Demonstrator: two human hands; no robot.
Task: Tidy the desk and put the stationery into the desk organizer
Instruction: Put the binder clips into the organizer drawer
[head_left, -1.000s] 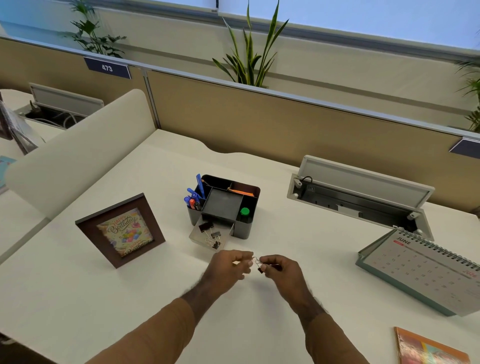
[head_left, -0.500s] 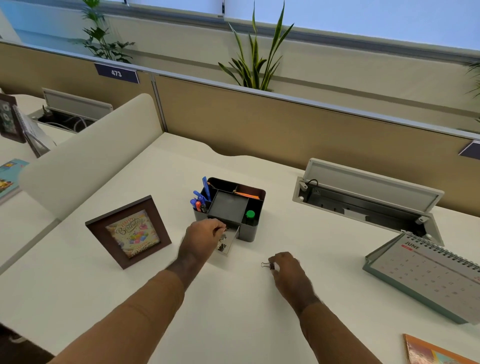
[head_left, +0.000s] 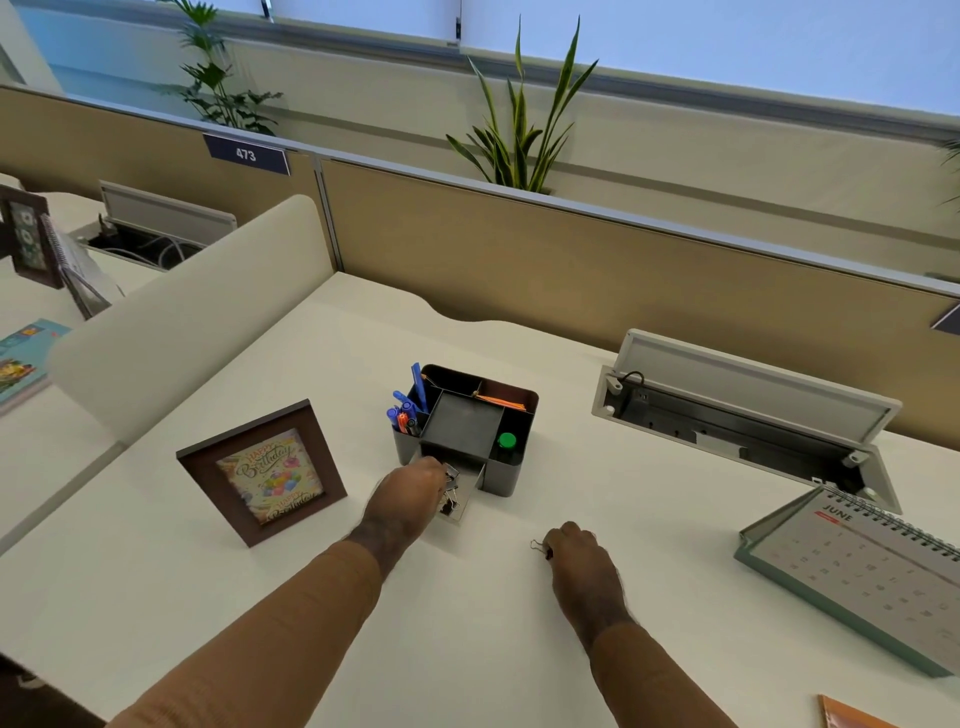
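A dark grey desk organizer (head_left: 511, 475) stands mid-desk, with blue and orange pens (head_left: 404, 410) in its left slot, a green-capped item (head_left: 507, 440) at its right and orange paper at the back. Its small front drawer (head_left: 462, 501) is pulled out and holds several binder clips. My left hand (head_left: 408, 496) is over that drawer's left side, fingers curled at the clips; whether it grips one is hidden. My right hand (head_left: 584, 558) rests on the desk to the right, fingers pinched on a small black binder clip (head_left: 540, 546) whose wire loops stick out to the left.
A brown photo frame (head_left: 262, 475) with a birthday card stands left of the organizer. A desk calendar (head_left: 872, 566) sits at the right, behind it an open cable tray (head_left: 743, 415). An orange book corner (head_left: 852, 719) shows bottom right. A cream divider (head_left: 182, 322) bounds the left.
My hands were together in front of the organizer a second ago. The left hand has moved up to the open drawer, and the right hand has dropped to the desk with a clip.
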